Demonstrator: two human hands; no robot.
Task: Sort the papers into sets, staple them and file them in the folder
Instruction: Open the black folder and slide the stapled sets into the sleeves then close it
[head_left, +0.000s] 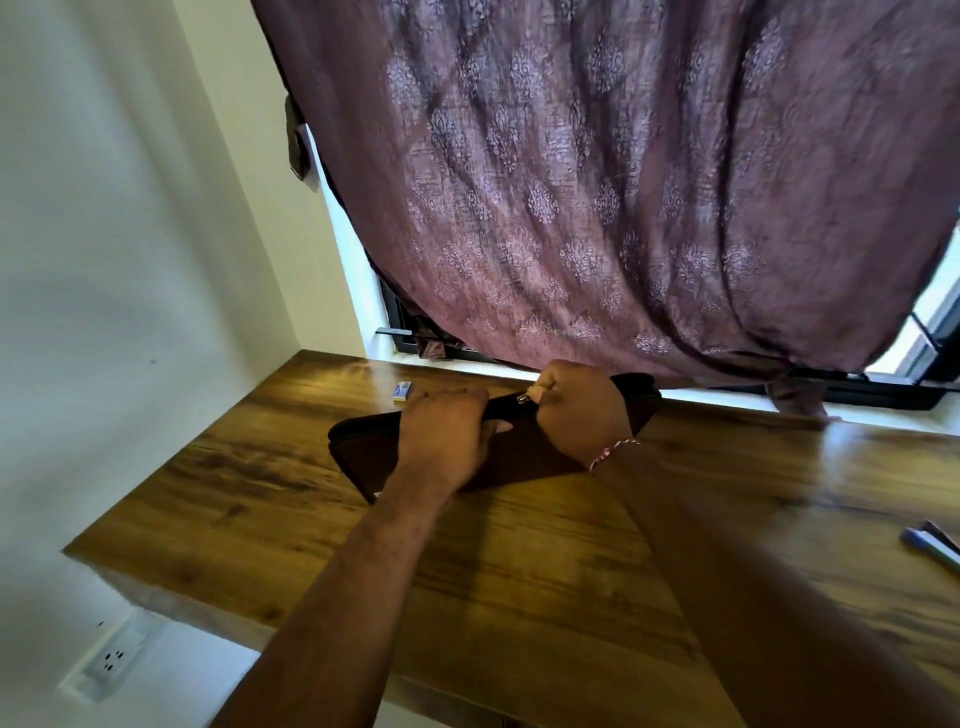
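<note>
Two bare forearms reach forward over a wooden desk (519, 561) toward a dark zippered folder (519, 457) lying flat near the desk's far edge. The left hand (447, 431) lies on the folder's left part, its fingers curled over the far upper edge and closed on it. The right hand (582, 410), with a red and white thread (613, 451) around its wrist, is pinched shut on the metal zipper pull (521, 399) at the folder's upper edge. At the desk's right edge lie some pens (932, 543), well apart from the folder. Just beyond the left hand a small blue and yellow box (402, 391) sits on the desk. Behind the folder a patterned purple curtain (597, 182) hangs over a window (935, 332), and a white wall (130, 234) stands to the left.
</note>
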